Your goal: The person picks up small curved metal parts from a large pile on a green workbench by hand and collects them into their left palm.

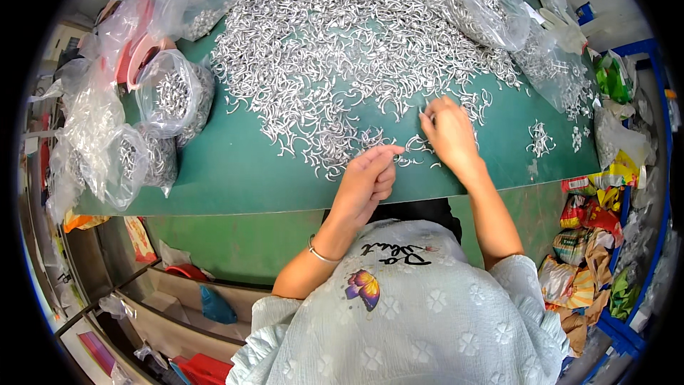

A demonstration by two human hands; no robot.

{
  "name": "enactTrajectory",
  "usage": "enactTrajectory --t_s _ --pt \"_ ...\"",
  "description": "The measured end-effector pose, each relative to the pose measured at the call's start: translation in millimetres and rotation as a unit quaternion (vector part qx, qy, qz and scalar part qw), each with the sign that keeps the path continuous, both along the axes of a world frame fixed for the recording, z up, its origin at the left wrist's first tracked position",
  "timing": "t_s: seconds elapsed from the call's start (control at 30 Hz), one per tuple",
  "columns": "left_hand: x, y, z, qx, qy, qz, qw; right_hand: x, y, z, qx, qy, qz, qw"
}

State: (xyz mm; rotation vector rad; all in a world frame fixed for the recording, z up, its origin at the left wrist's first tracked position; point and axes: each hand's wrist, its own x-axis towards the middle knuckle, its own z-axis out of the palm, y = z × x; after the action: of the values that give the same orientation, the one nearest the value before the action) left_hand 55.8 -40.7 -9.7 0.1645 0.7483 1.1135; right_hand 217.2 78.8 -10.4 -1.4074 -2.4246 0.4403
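A wide heap of small curved silver metal pieces (306, 50) covers the green tabletop (235, 185). My left hand (367, 182) is over the near edge of the heap, thumb and forefinger pinched together and the other fingers curled in. Whatever sits in that pinch is too small to make out. A few loose curved pieces (407, 162) lie just right of its fingertips. Farther right, my right hand (450, 132) bends down at the heap's lower right edge with its fingers curled. Its fingertips touch or nearly touch the pieces, and what they hold is hidden.
Clear plastic bags of metal parts (173, 96) stand at the left, by a pink-red tool (139, 53). More filled bags (491, 7) lie at the far right. A small separate pile (541, 139) is near the right edge. Blue shelving (659, 100) with colourful packets stands beyond.
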Motion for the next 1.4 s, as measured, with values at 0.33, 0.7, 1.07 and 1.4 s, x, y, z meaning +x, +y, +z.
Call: enactTrajectory --t_s 0.33,0.7,1.07,1.4 --pt "17.1 1.4 0.5 -0.068 -0.047 0.086 0.993 1.6 -1.4 13.5 -0.634 0.682 0.036 0.363" --pt "16.9 -13.3 -6.5 -0.065 -0.075 0.088 0.991 -45.9 12.3 -14.6 0.023 0.06 -0.028 0.998" --pt "13.3 -19.4 -4.4 -0.061 -0.116 0.085 0.988 17.9 31.2 6.4 -0.556 0.459 -0.058 0.69" --pt "14.2 -23.5 -2.9 -0.069 -0.151 0.073 0.983 5.4 34.8 -11.7 -0.614 0.748 0.13 0.215"
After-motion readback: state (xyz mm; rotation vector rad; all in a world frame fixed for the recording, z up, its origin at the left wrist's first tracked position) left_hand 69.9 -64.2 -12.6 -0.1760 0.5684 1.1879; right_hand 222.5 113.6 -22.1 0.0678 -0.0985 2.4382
